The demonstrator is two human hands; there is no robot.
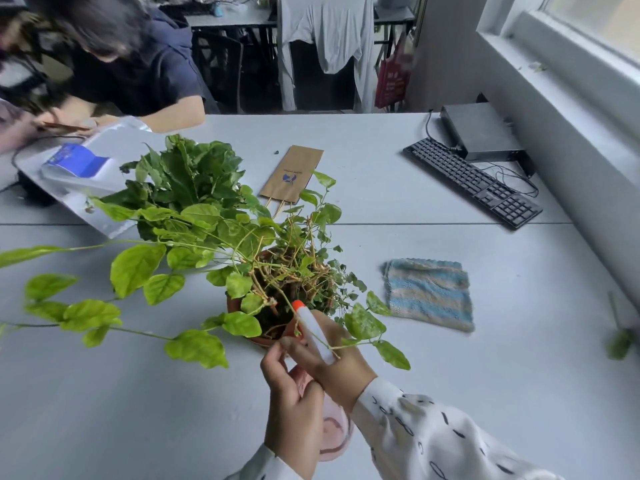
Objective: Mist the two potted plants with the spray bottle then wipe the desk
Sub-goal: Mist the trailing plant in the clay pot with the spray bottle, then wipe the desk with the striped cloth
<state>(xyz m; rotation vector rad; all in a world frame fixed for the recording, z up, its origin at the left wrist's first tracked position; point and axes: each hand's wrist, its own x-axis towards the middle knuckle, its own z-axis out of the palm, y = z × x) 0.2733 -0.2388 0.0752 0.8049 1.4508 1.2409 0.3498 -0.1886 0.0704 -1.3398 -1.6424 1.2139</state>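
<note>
Where the spray bottle sits: low centre of the frame. I see the spray bottle [312,330] tilted up and to the left, with its orange nozzle [298,305] at the near rim of the terracotta pot [231,304], in among the leaves.
Right hand: the right hand [334,363] is wrapped round the bottle's white head, and its forefinger curls across the front.
Left hand: the left hand [294,405] grips the pink body from the left, just below the right hand. Its fingertips are raised beside the right forefinger.
Near plant: the near plant [277,271] stands in that pot at frame centre. Its long pale-green stems trail left across the desk [138,410], and one stem lies over the bottle.
Far plant: the far plant [187,174] is darker and sits above and left of the near one; I cannot see its pot.
Cloth: a blue striped cloth [429,292] lies flat on the desk to the right of the pot, apart from both hands.
Upper frame: I make out a brown paper bag [292,173], a black keyboard [471,181] and a black box [481,131].
Upper left: another person [138,64] leans over the desk.
</note>
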